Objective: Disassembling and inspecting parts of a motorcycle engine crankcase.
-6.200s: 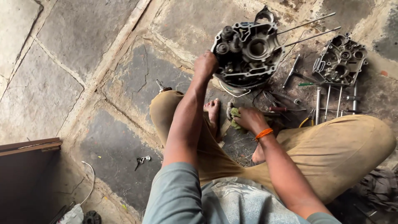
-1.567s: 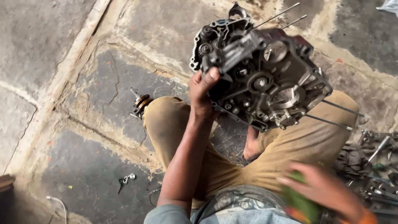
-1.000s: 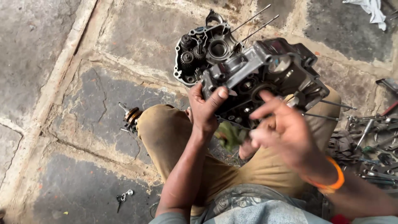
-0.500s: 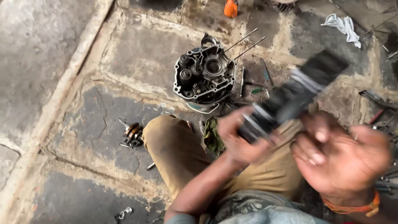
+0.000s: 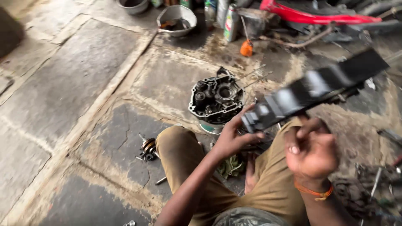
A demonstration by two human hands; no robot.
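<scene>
One crankcase half (image 5: 216, 100) sits on the floor ahead; our left hand (image 5: 233, 138) and right hand (image 5: 312, 152) both grip one blurry engine casing (image 5: 312, 90).

Dark engine casing half (image 5: 314, 90) now higher, blurred, off the lap; view tilted toward bottles (image 5: 230, 21).

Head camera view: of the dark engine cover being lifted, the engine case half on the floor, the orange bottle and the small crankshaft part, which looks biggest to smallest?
1. Dark engine cover, though blurred and nearer the camera, so unsure.
2. Engine case half.
3. Crankshaft part and orange bottle look alike.
</scene>
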